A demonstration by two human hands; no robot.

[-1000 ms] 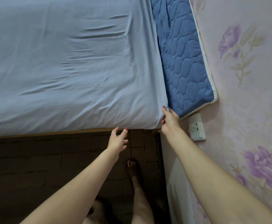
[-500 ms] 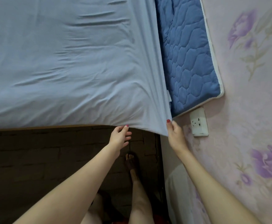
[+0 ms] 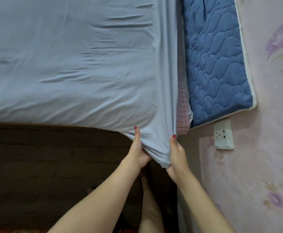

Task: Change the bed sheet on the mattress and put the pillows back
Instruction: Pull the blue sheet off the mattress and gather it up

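Observation:
A light blue bed sheet (image 3: 73,64) covers the mattress and fills the upper left of the view. Its near right corner (image 3: 155,143) is pulled off the mattress and hangs bunched toward me. My left hand (image 3: 137,152) grips the left side of that bunched corner. On the right side of the corner, my right hand (image 3: 176,153) grips the cloth. Where the sheet is lifted, a strip of pink checked fabric (image 3: 182,111) shows along the mattress edge. No pillows are in view.
A blue quilted pad (image 3: 216,64) with a white border stands between the bed and the pink flowered wall (image 3: 271,115). A white wall socket (image 3: 223,134) sits just right of my hands. Dark brick-pattern floor (image 3: 45,165) and my bare legs lie below.
Both hands came together at the sheet's corner and took hold of it. The corner has been pulled off the mattress toward me, uncovering the pink checked fabric.

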